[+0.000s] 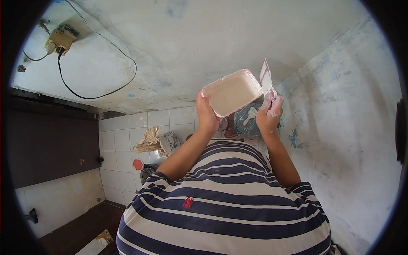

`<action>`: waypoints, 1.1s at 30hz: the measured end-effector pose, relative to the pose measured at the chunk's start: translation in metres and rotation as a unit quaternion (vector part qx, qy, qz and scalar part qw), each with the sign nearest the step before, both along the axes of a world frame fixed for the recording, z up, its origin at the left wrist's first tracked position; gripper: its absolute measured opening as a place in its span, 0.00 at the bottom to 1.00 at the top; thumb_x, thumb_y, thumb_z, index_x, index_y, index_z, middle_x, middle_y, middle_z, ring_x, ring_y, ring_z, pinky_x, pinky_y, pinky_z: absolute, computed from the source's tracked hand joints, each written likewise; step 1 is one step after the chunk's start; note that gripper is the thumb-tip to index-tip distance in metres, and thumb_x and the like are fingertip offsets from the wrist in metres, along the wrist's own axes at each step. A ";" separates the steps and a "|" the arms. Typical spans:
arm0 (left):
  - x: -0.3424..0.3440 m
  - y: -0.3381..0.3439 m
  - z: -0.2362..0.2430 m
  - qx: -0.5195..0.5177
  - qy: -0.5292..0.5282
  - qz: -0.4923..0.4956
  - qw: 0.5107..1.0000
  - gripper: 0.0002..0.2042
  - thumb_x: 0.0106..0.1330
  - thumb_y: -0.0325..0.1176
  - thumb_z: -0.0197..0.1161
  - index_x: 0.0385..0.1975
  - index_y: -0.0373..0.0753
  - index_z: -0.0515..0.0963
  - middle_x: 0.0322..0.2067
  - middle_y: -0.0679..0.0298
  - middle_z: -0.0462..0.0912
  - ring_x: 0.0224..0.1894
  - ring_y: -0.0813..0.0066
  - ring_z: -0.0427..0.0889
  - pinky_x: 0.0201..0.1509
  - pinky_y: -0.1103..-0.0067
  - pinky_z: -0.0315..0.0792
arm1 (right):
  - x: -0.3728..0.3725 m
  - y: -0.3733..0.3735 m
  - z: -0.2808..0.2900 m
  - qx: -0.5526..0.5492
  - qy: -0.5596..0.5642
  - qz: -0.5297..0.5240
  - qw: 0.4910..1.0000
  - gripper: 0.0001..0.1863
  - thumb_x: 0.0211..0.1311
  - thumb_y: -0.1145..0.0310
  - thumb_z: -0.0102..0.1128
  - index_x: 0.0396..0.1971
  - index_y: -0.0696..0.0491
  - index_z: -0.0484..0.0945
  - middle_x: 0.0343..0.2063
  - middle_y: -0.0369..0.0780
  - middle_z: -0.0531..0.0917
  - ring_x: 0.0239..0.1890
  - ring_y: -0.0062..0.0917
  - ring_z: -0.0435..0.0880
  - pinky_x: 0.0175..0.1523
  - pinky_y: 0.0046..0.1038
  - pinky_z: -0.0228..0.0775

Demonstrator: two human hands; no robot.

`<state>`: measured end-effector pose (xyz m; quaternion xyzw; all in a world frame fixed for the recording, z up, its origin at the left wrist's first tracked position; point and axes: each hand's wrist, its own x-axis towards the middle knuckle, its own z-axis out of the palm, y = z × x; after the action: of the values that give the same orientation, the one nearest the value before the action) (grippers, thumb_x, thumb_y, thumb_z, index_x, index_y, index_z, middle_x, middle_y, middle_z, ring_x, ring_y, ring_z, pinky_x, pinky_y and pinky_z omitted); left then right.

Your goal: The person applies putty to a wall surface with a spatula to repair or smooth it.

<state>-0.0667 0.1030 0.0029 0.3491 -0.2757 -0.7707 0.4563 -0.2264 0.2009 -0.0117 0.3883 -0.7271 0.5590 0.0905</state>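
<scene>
My left hand (207, 115) grips the left side of a rectangular plastic tub (208, 90), its thumb at the rim. Pale, off-white paste (231, 97) lies inside, and the rim is smeared with white and pink. Beside the tub's right end, my right hand (270, 114) is closed around the lower end of a flat putty knife (265, 76). The blade points upward, coated with whitish and reddish smears. White paste also marks the fingers of my right hand. The knife's handle is mostly hidden by them.
Patchy plastered walls (204, 38) rise ahead and at right. A dark square container (247, 121) stands below the tub. Left on the tiled floor (117, 146) are crumpled brown paper (148, 141), a bucket (171, 142) and a red disc (137, 164). A cable (106, 40) hangs from a socket (61, 40).
</scene>
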 end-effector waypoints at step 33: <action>0.012 -0.015 -0.063 0.003 0.015 0.037 0.999 0.16 0.76 0.36 0.44 0.56 0.37 0.71 0.52 0.57 0.78 0.53 0.64 0.80 0.57 0.68 0.77 | 0.000 0.004 -0.037 0.038 0.123 0.100 0.987 0.16 0.73 0.81 0.45 0.57 0.64 0.74 0.59 0.58 0.81 0.57 0.53 0.84 0.59 0.41 0.78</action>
<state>-0.0547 0.0880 -0.0599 0.3486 -0.2533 -0.7592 0.4877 -0.2263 0.2049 -0.0483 0.5277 -0.6888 0.4853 0.1077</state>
